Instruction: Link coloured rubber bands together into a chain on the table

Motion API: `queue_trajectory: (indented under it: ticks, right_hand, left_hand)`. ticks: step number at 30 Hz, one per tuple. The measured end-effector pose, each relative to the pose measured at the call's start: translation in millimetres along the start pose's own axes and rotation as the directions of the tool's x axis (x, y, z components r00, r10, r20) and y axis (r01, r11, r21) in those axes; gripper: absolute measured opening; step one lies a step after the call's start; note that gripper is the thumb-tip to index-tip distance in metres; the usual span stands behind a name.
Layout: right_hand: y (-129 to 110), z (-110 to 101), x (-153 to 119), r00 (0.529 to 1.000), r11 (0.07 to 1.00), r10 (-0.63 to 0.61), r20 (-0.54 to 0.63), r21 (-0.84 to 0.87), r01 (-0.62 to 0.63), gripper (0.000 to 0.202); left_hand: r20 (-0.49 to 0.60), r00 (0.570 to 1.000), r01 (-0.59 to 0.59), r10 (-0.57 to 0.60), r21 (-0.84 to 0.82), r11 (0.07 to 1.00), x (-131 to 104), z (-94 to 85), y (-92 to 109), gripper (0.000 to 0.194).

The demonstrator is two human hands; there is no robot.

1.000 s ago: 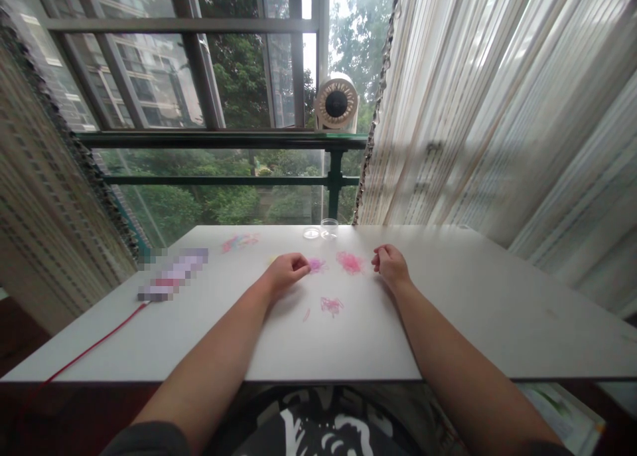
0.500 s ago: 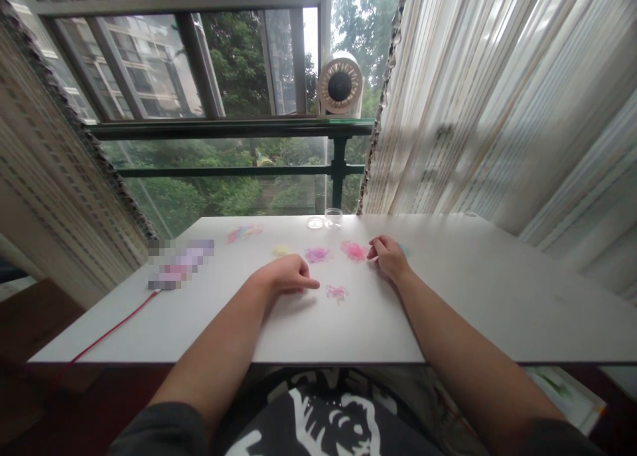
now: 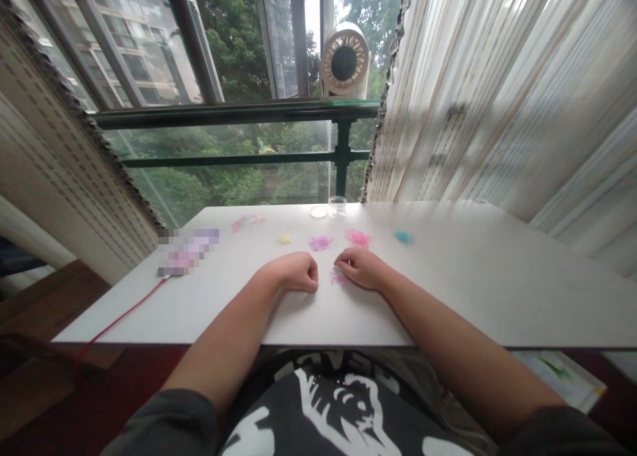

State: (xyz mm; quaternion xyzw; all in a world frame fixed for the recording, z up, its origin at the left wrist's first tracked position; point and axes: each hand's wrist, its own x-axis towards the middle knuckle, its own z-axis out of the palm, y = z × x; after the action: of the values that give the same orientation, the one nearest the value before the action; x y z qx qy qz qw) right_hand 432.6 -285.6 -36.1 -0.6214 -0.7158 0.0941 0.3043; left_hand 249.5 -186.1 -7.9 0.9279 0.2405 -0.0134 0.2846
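Note:
My left hand rests on the white table with its fingers curled closed; whatever may be inside is hidden. My right hand is just to its right, thumb and fingertips drawn together in a pinch, too small to see what they hold. Partly under it lies a loose light-pink pile of thin little loops that look like small elastic bands. Beyond the hands, similar piles form a row: a yellow pile, a purple pile, a hot-pink pile and a teal pile.
A mixed-colour pile lies at the far left. At the back edge stand a clear round tub and a clear lid. A blurred-out device with a red cable sits left. A fan stands on the railing.
My right hand has moved left and nearer, from beside the hot-pink pile to the light-pink pile, uncovering the teal one. My left hand's pointing finger has curled in. The view has tilted slightly.

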Motion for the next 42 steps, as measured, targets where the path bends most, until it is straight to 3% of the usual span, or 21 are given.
queue_trajectory:
  ticks: [4, 8, 15, 33, 42]
  right_hand:
    - [-1, -2, -1, 0.999, 1.0, -0.031, 0.039, -0.001, 0.031, 0.021]
    - [2, -5, -2, 1.0, 0.998, 0.009, 0.026, 0.069, -0.011, 0.022]
    - [4, -4, -1, 1.0, 0.986, 0.015, -0.027, 0.165, -0.01, 0.017]
    - [5, 0, 0, 0.995, 0.936, 0.094, -0.02, 0.342, -0.082, 0.017]
    - [5, -1, 0, 0.995, 0.948, 0.097, -0.02, 0.307, -0.086, 0.011]
  left_hand:
    - [-0.092, 0.992, -0.093, 0.086, -0.079, 0.992, 7, 4.3, -4, 0.011]
    - [-0.244, 0.956, -0.2, 0.164, -0.134, 0.97, 15, 8.1, -4, 0.011]
    - [-0.343, 0.913, -0.289, 0.221, -0.161, 0.944, 20, 16.9, 2, 0.016]
    - [-0.367, 0.898, -0.32, 0.242, -0.166, 0.933, 22, 22.3, 3, 0.023]
    - [-0.403, 0.888, -0.314, 0.222, -0.178, 0.933, 22, 21.9, 1, 0.022]
